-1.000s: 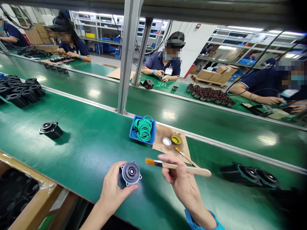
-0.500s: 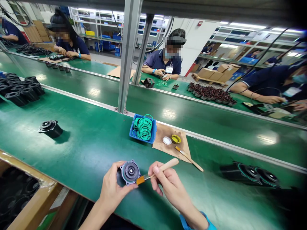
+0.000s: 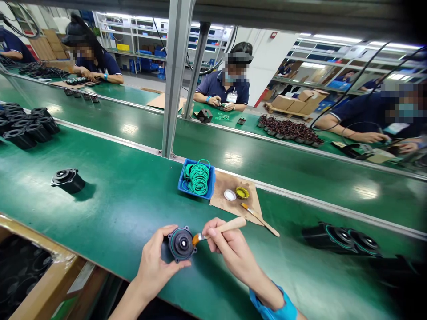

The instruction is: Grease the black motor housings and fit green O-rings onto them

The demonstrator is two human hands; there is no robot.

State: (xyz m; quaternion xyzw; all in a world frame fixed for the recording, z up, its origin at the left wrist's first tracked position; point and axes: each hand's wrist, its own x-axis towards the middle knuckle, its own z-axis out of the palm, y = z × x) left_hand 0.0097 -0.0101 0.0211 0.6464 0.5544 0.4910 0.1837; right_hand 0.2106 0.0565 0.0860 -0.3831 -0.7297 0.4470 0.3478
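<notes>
My left hand (image 3: 155, 258) grips a round black motor housing (image 3: 183, 244) by its sides, its flanged top tilted toward me. A green ring runs around the raised centre of that top. In my right hand (image 3: 230, 249) is a paintbrush (image 3: 232, 225) with a pale wooden handle, held between thumb and fingers. Its orange bristles touch the right side of the housing's top and bend there. Beyond the hands stands a blue bin (image 3: 196, 180) of green rubber rings (image 3: 200, 177). Beside it, a stained cardboard sheet (image 3: 220, 200) carries a yellow dish (image 3: 242, 192), a white lid (image 3: 230, 194) and a second brush (image 3: 260, 219).
A single housing (image 3: 68, 180) stands at left, with several more (image 3: 28, 126) behind it. Dark housings with green rings (image 3: 328, 238) lie at right. A metal post (image 3: 175, 80) rises behind the bin. A cardboard box (image 3: 46, 289) is at lower left. Co-workers sit across the line.
The brush has moved up along the right side of the housing's top, and its bristles now bend against it. The housing has turned slightly in my left hand.
</notes>
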